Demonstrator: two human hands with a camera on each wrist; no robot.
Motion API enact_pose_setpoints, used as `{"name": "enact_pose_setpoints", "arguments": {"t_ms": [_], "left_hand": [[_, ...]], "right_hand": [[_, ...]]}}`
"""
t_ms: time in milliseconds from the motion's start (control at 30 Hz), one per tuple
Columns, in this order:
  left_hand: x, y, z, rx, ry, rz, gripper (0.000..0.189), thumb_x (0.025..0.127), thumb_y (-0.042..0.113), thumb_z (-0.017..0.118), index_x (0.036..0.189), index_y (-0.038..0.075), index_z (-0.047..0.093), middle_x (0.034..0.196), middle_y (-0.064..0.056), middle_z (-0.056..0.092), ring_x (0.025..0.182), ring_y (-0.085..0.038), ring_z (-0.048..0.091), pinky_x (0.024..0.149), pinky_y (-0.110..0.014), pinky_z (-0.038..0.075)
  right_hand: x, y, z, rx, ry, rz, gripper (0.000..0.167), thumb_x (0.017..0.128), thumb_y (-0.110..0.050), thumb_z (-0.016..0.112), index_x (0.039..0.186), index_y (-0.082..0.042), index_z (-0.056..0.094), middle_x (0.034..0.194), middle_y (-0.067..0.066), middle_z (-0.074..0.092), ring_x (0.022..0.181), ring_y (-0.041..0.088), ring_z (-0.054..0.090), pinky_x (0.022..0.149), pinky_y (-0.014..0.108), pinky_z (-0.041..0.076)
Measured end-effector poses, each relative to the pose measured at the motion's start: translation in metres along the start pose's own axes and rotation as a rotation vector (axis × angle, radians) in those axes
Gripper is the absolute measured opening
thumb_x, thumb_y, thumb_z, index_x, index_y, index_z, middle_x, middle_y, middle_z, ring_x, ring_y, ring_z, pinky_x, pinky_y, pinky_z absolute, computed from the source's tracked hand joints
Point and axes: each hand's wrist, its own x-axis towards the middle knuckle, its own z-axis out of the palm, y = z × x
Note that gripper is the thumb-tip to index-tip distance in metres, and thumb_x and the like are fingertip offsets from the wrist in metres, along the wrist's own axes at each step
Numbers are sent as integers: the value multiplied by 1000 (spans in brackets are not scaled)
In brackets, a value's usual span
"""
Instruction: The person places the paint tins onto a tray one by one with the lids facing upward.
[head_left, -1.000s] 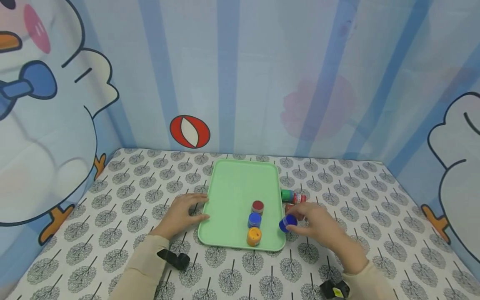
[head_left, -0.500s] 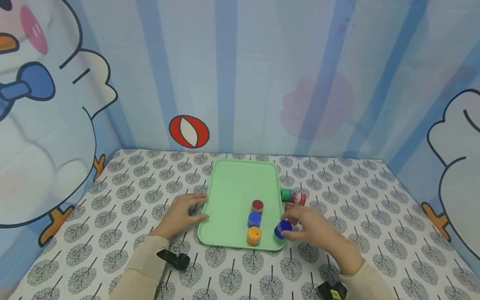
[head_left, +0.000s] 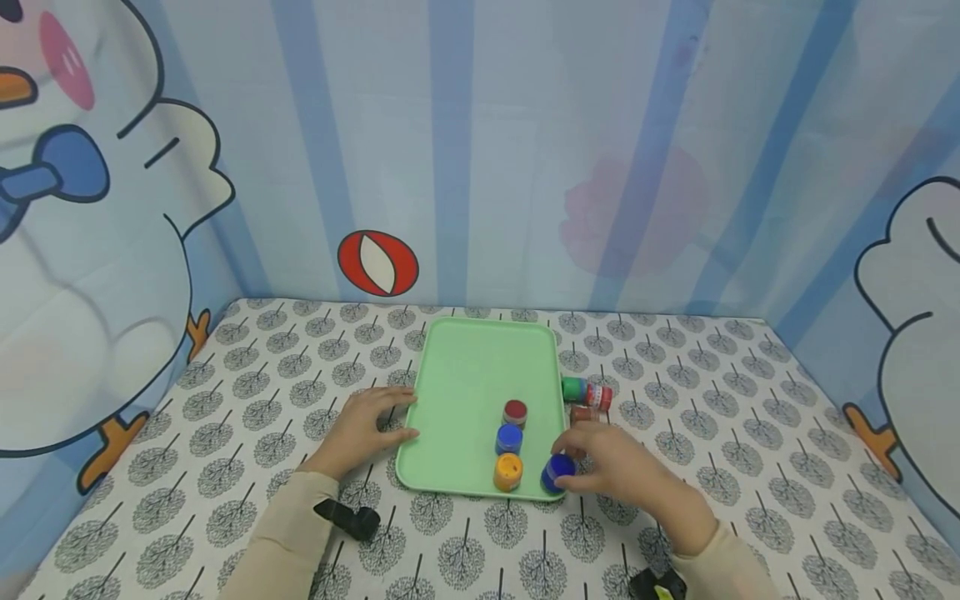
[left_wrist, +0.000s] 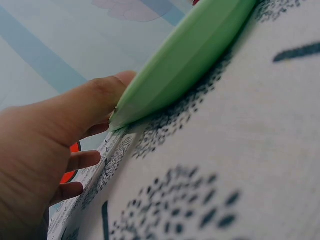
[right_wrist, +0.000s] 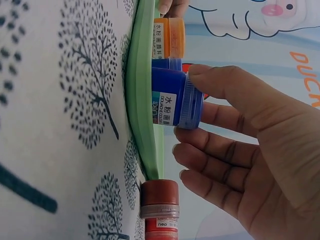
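A dark blue paint jar [right_wrist: 170, 97] is pinched by its lid between the thumb and fingers of my right hand [head_left: 622, 468]. It stands at the near right corner of the green tray [head_left: 480, 358], behind the tray's edge in the right wrist view. Left of it on the tray are an orange-lidded paint jar [head_left: 507, 472], a blue-lidded one [head_left: 508, 439] and a dark red-lidded one [head_left: 515, 412], lined up in a column. My left hand [head_left: 367, 425] touches the tray's left rim, its thumb and fingers spread along it.
Right of the tray, a green jar [head_left: 574, 389] and a red jar [head_left: 598, 397] lie on the tree-patterned cloth [head_left: 720, 500]. A brownish-red jar [right_wrist: 160, 192] lies nearer, partly behind my right hand in the head view. A printed curtain [head_left: 510, 167] hangs behind the table.
My right hand has moved left and nearer with the dark blue paint jar, from the tray's right rim to inside its near right corner. My left hand has stayed in place.
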Motion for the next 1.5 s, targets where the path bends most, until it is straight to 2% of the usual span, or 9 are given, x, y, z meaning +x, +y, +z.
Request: {"name": "enact_pose_setpoints", "arguments": {"t_ms": [333, 633, 1100, 1367, 1500], "left_hand": [[-1, 0, -1, 4, 4, 5, 55, 81, 36, 75, 129, 14, 61, 140, -5, 56, 132, -34, 47, 114, -61, 28], [0, 1, -1, 6, 1, 3, 55, 81, 36, 75, 130, 14, 61, 140, -5, 56, 132, -34, 47, 115, -60, 28], [0, 2, -1, 0, -9, -3, 55, 81, 35, 75, 130, 14, 60, 141, -6, 55, 133, -35, 46, 115, -61, 27], [-1, 2, -1, -8, -11, -2, 55, 81, 35, 75, 130, 14, 60, 142, -5, 54, 133, -35, 46, 115, -62, 26], [-1, 2, -1, 0, -11, 0, 55, 82, 35, 75, 130, 14, 60, 142, -5, 54, 133, -35, 46, 115, -62, 26]], "right_hand": [[1, -6, 1, -26, -43, 20, 32, 78, -32, 78, 103, -13, 69, 90, -6, 63, 80, 6, 57, 69, 23, 52], [3, -9, 3, -30, -49, 8, 33, 79, -31, 77, 106, -12, 70, 94, -5, 65, 83, 9, 60, 73, 27, 54], [2, -7, 6, -8, -50, 9, 34, 81, -34, 75, 108, -13, 69, 98, -5, 65, 83, 7, 59, 71, 24, 53], [0, -3, -1, 23, 0, 28, 33, 86, -36, 70, 108, -11, 69, 92, -4, 64, 81, 8, 59, 70, 23, 51], [-1, 2, -2, 13, 46, 36, 28, 86, -31, 70, 106, -11, 69, 92, -4, 65, 81, 7, 59, 71, 23, 52]]}}
